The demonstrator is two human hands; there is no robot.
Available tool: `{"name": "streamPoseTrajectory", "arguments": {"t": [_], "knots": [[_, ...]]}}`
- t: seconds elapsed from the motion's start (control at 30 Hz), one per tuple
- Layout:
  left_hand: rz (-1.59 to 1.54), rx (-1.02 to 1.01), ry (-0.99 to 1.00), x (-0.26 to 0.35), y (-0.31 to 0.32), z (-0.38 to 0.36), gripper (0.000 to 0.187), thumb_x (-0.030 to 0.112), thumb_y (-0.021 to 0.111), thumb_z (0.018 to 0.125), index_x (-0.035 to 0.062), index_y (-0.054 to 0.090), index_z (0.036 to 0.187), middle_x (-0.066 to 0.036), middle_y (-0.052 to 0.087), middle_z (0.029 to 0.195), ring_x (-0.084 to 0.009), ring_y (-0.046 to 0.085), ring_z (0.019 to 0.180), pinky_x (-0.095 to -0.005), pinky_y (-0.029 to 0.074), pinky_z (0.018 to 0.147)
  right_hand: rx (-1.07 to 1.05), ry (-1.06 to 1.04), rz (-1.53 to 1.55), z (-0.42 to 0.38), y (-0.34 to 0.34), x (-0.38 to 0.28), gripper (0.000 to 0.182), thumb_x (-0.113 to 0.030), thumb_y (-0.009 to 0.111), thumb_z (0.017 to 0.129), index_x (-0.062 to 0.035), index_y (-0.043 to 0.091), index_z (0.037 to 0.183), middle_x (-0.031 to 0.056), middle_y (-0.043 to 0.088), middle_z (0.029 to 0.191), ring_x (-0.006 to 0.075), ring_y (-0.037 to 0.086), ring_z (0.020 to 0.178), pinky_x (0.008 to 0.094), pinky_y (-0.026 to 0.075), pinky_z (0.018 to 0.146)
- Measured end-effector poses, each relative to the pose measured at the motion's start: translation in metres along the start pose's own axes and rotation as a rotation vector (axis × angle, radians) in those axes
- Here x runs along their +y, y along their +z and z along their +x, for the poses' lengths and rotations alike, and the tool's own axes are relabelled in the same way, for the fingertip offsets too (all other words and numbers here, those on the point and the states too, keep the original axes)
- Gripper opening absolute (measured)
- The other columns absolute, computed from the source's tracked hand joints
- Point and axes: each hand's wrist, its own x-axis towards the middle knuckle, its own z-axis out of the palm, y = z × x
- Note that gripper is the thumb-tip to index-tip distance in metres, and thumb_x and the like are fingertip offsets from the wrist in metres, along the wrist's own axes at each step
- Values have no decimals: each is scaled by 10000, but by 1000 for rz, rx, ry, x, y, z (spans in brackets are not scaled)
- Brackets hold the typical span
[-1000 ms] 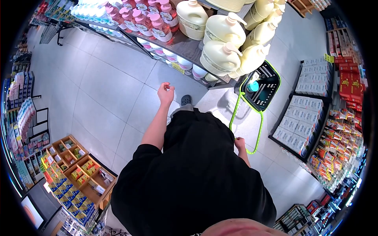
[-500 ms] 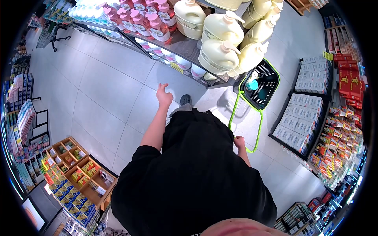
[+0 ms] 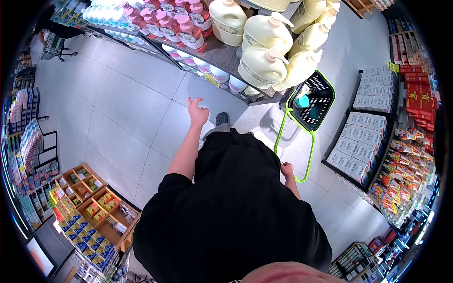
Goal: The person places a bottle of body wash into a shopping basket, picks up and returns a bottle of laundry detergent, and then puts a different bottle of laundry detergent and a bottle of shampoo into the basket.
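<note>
My left hand is held out over the floor in front of me, its fingers apart and holding nothing. It is nearest to the shelf front with the pump bottles. At my right side, my right hand is closed round the long bright green handle of a black shopping basket. The basket stands on the floor beside the shelf corner. Inside it lies an item with a turquoise part, whose kind I cannot make out. Part of the handle is hidden by my hand.
Large cream pump bottles and pink bottles fill the shelf ahead. Stacked white boxes stand on the right, near red gift boxes. A wooden compartment display is at the left. A shopping cart is at the far left.
My left hand has shifted slightly and its fingers have spread a little. At the far left, a person in dark clothes has come into view by the cart, which has moved. My right hand stays on the handle.
</note>
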Motion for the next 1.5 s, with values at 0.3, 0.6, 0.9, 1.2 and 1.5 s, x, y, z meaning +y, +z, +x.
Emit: {"name": "streamPoseTrajectory", "arguments": {"t": [0.3,0.6,0.9,1.2,1.5], "knots": [[-97,-45,-102,2,2,2,250,-56,570,746,46,514,968,-182,622,871,-351,636,838,-431,493,745,5,10,4,-4,-1,-4,306,-268,723,741,-22,740,923,173,728,876,287,699,832,391,541,767],[-68,8,19,16,-4,3,167,-26,589,748,39,458,829,-125,512,605,-271,544,534,-407,443,549,-42,39,-7,-1,-2,-4,389,-369,765,726,-45,738,939,178,727,993,310,693,972,401,532,870],[-153,79,-14,25,-3,5,325,126,664,734,29,393,584,-89,441,505,-182,407,468,-363,379,483,-30,25,-5,4,2,2,379,-363,769,722,-41,730,918,181,726,954,310,696,938,404,533,842],[-392,313,-69,21,-5,7,357,86,624,764,50,324,573,-12,336,512,-105,304,495,-334,278,455,1,-1,-11,-1,0,-1,291,-250,704,770,-20,744,944,182,726,878,286,700,840,391,537,776],[-305,202,-120,25,-12,3,267,102,685,727,47,424,702,-26,432,562,-134,407,506,-312,383,505,-17,13,-9,-4,-9,-6,354,-322,778,684,-38,737,890,171,729,907,302,700,888,399,535,820]]}}
